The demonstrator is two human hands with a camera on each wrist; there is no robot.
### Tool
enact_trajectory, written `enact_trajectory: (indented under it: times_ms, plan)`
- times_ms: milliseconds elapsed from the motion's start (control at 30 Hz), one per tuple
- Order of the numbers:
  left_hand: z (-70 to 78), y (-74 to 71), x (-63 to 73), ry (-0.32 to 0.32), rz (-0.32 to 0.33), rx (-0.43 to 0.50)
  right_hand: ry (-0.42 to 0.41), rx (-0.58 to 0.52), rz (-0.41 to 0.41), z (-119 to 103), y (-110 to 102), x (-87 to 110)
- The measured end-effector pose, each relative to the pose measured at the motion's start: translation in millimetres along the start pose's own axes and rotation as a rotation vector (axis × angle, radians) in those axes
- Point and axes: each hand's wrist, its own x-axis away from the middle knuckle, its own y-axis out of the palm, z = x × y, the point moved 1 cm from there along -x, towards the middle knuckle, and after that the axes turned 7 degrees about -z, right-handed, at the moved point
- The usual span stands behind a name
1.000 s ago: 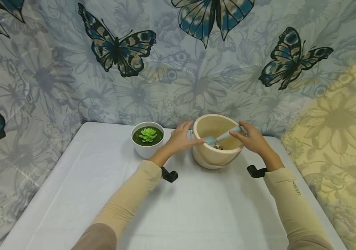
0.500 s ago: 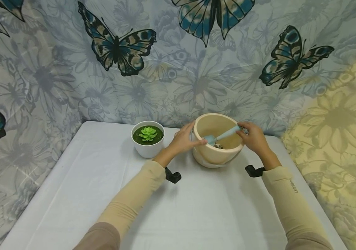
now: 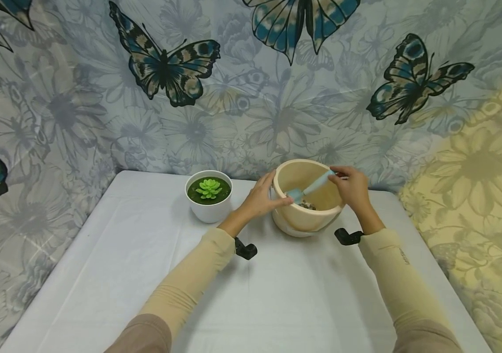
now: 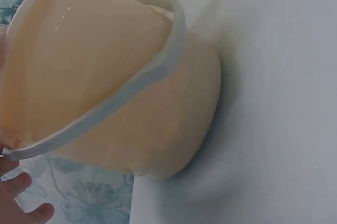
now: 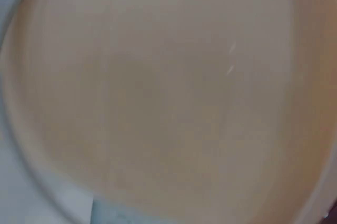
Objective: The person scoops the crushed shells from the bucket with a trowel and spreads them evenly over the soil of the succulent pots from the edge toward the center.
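A cream bucket point(image 3: 301, 223) with a grey carrying handle point(image 4: 158, 68) stands near the table's back edge. My left hand point(image 3: 260, 198) holds its left side, the thumb at the front rim and the fingers spread along the outer wall. At the right rim my right hand point(image 3: 351, 186) pinches the grip end of a light blue toy shovel point(image 3: 317, 184). The shovel slants down to the left, its blade inside the bucket close to my left thumb. Small mottled pebble-like bits point(image 3: 307, 205) show beside the blade. In the right wrist view the bucket's wall point(image 5: 158, 92) fills the frame.
Left of the bucket, a white pot point(image 3: 209, 211) holds a green succulent point(image 3: 209, 189). Both stand on a white-covered table point(image 3: 277, 294). Behind them hangs a butterfly-patterned cloth point(image 3: 242, 122), right up against the table's back edge.
My right hand has shifted left and turned over the rim, tilting the shovel more steeply. My left hand has moved slightly right against the bucket. More of the pebble-like bits show.
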Motion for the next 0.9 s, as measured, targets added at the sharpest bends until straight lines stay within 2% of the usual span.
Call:
enact_trajectory:
  times_ms: [200, 333, 433, 600, 700, 900]
  plan:
    - [1.7, -0.5, -1.1, 0.016, 0.002, -0.030, 0.147, -0.259, -0.032, -10.7, 11.4, -10.2]
    - [2.6, 1.3, -1.3, 0.005, -0.006, -0.043, 0.226, -0.331, -0.054, -14.3, 20.6, -15.9]
    - [2.6, 2.6, -1.6, 0.004, -0.007, -0.049, 0.257, -0.275, -0.066, -15.6, 26.0, -17.9]
    - [2.4, 2.2, -1.6, 0.003, 0.006, -0.046, 0.231, -0.148, -0.083, -18.0, 28.5, -19.7]
    - [3.0, 1.3, -2.1, 0.000, 0.009, -0.044, 0.184, -0.087, -0.071, -20.9, 22.5, -19.9]
    - [1.9, 2.8, -3.7, -0.016, 0.006, -0.024, 0.023, 0.132, -0.066, -25.7, 7.8, -14.4]
